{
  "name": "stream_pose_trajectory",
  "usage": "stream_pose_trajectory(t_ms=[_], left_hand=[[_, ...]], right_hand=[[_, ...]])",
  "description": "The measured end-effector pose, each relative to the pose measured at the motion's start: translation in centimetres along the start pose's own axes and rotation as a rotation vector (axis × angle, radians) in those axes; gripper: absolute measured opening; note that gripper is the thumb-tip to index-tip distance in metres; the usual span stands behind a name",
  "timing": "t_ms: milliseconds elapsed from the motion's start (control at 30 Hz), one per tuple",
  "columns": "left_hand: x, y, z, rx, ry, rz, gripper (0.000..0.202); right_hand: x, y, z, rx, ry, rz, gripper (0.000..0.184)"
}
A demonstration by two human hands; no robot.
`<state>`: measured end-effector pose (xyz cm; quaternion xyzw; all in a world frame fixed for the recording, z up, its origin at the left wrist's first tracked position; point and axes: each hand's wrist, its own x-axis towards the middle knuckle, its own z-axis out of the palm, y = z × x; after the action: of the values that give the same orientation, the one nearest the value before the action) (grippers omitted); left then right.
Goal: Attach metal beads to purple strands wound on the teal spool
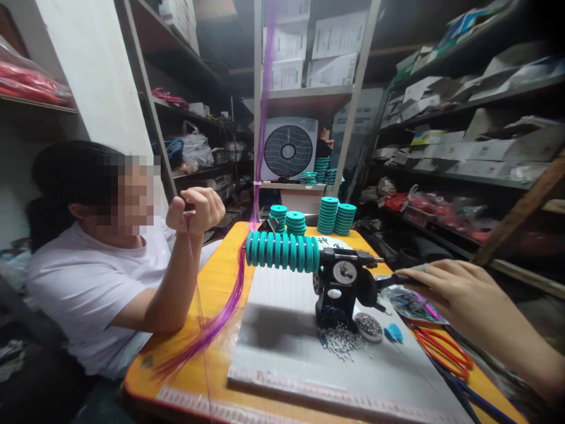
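My right hand (463, 294) comes in from the right, its fingers wrapped round the black crank handle (405, 279) of a small hand-cranked winder (338, 294). A round dial (345, 272) faces me on the winder's body. Along its shaft, to the left, sits a row of teal ring-shaped spools (282, 252) with dark purple between them. Beside the shaft's left end, a bundle of purple line (227, 315) hangs down and fans out over the table. My left hand is not in view.
A co-worker's raised hand (195, 211) pinches a thin strand at left, elbow on the yellow table (145, 377). Stacked teal spools (329, 215) stand behind the winder. Small metal pieces (342, 343), a blue scrap (394, 333) and orange-handled scissors (445, 350) lie nearer. Shelves surround the table.
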<state>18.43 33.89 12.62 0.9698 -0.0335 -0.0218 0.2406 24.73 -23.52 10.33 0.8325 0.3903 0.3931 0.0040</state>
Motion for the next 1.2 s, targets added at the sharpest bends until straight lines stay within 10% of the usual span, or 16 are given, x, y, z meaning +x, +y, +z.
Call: stream_pose_trajectory(t_ms=[200,467,667,800,1033,1200], left_hand=[[2.7,2.9,-0.7,0.240,0.510,0.192,0.073],[0.4,0.5,-12.7,0.305,0.487,0.220,0.055],[-3.4,3.2,-12.7,0.352,0.455,0.117,0.043],[-4.0,4.8,-11.9,0.357,0.397,0.032,0.041],[-3.0,3.4,-13.6,0.420,0.519,0.380,0.048],[-1.6,2.1,-14.0,0.385,0.509,0.261,0.052]], right_hand=[[3.7,1.9,2.6,0.034,-0.294,0.114,0.036],[4.8,0.8,5.9,0.107,-0.531,0.076,0.026],[1.8,-1.0,6.3,0.160,-0.596,0.026,0.019],[-1.6,-1.9,6.4,0.160,-0.544,0.027,0.023],[-6.6,-2.2,5.0,0.093,-0.061,-0.038,0.025],[-6.2,-2.4,2.1,0.020,0.011,-0.025,0.027]])
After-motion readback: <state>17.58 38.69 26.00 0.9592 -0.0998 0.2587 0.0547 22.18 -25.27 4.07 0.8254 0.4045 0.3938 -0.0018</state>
